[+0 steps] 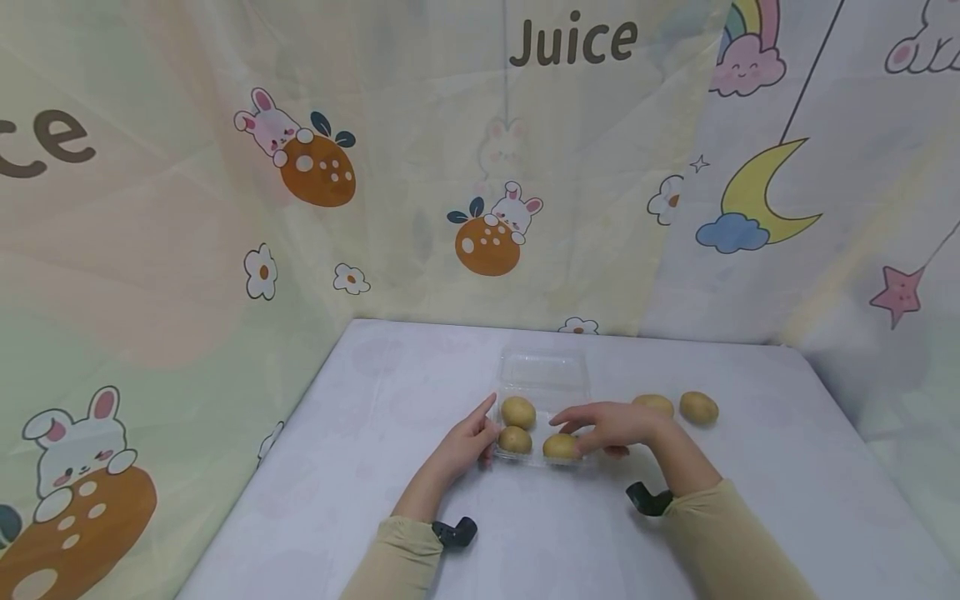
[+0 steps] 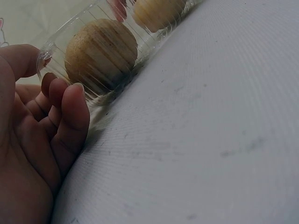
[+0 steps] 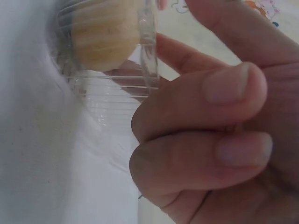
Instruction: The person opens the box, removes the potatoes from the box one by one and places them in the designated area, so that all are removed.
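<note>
A clear plastic container (image 1: 537,421) lies with its lid folded back. Two potatoes sit in its left half, a far potato (image 1: 518,412) and a near potato (image 1: 514,440). My left hand (image 1: 467,440) pinches the container's left side, index finger stretched along it. In the right wrist view, a wall of the container partly covers the potato (image 3: 105,37) by my right hand. That potato (image 1: 559,448) lies in the near right part, and my right hand (image 1: 611,423) holds it between thumb and fingers. My other right fingers (image 3: 201,158) curl outside the wall.
To the right of the container, a potato (image 1: 654,405) is partly hidden behind my right hand, with another potato (image 1: 699,408) beside it. The white table (image 1: 360,400) ends at a printed cloth wall (image 1: 405,275) at the back and sides.
</note>
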Tool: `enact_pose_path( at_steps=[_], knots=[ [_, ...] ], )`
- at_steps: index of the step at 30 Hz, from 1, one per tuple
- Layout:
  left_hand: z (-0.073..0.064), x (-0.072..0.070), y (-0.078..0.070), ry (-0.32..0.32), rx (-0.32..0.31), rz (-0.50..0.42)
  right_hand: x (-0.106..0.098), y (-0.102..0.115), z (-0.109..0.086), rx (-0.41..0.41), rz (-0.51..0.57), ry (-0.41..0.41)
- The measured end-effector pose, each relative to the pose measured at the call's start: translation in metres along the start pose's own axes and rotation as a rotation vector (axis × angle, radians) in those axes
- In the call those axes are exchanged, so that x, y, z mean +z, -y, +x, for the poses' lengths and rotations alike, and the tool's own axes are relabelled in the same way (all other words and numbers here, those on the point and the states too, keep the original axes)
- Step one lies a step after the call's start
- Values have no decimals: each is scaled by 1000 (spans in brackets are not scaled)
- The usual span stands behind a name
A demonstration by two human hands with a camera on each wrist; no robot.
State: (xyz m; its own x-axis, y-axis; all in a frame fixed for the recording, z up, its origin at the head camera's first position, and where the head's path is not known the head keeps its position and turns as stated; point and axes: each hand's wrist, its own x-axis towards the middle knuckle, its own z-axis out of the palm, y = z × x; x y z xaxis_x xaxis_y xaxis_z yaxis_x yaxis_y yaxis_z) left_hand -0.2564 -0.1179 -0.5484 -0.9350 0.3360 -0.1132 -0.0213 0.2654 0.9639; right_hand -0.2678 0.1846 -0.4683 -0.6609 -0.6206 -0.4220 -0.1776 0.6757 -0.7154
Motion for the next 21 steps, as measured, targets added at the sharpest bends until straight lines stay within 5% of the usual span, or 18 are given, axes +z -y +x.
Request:
enact_pose_path(
  at_steps=[6,21],
  knots=[
    [-1,0,-2,-3,-2,7,2,1,4,64,-14,-11],
    [0,-1,0,6,1,14,6,1,8,65,-33,-63]
  ],
)
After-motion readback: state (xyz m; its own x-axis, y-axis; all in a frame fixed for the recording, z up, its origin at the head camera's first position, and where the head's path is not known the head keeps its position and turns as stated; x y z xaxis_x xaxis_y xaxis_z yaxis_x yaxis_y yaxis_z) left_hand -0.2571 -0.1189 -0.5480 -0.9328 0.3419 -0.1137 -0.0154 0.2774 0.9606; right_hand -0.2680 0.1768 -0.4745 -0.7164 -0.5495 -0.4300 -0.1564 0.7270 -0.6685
